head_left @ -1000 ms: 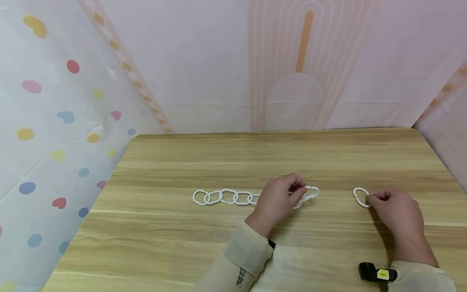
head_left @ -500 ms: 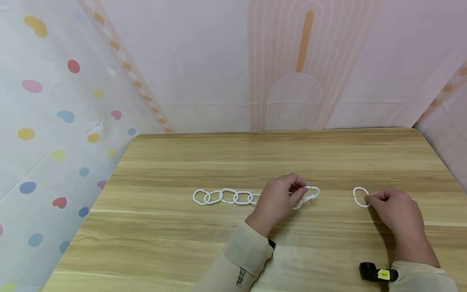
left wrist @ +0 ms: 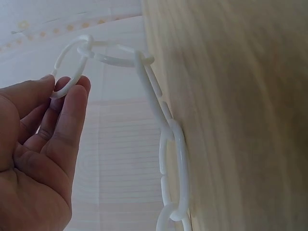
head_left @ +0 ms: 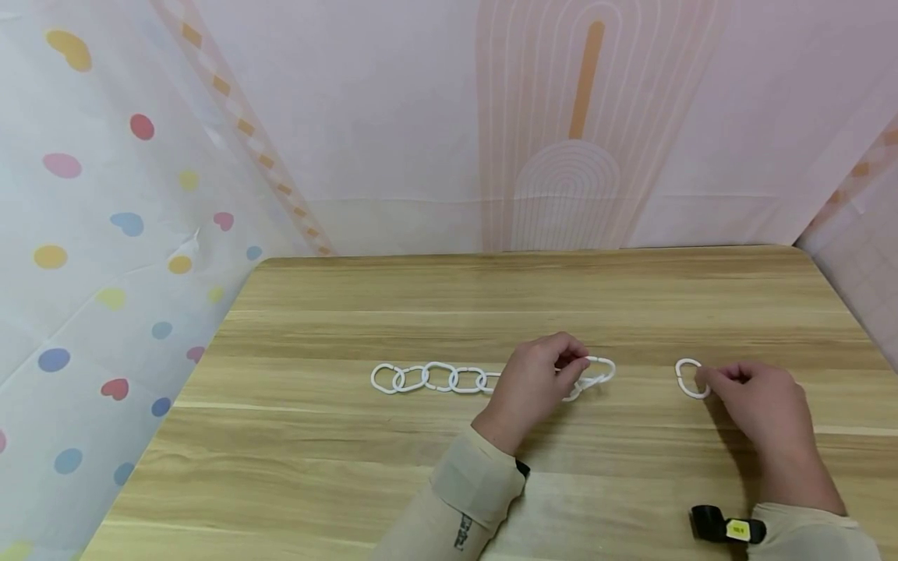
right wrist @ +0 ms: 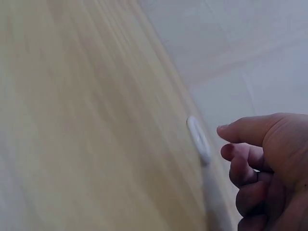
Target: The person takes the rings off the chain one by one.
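Note:
A chain of white plastic links (head_left: pixel 439 377) stretches left to right across the wooden table. My left hand (head_left: pixel 536 382) is over its right part, hiding some links. In the left wrist view the thumb and fingers pinch the raised end link (left wrist: pixel 73 82), and the joined links hang down toward the table. Farther right, a single loose white link (head_left: pixel 680 377) lies on the table. My right hand (head_left: pixel 761 405) is just beside it, fingertips overlapping its right edge in the head view. The right wrist view has thumb and fingers apart, nothing between them, with the link (right wrist: pixel 198 139) beyond.
The wooden table (head_left: pixel 316 467) ends at a pale patterned cloth backdrop (head_left: pixel 393 140) behind. A dotted cloth (head_left: pixel 84 312) hangs along the left side. Near the right sleeve is a black wrist strap (head_left: pixel 715 523) with a yellow label.
The right fingertips and the loose link have shifted slightly left. The left hand has stayed nearly still, keeping its pinch on the end link.

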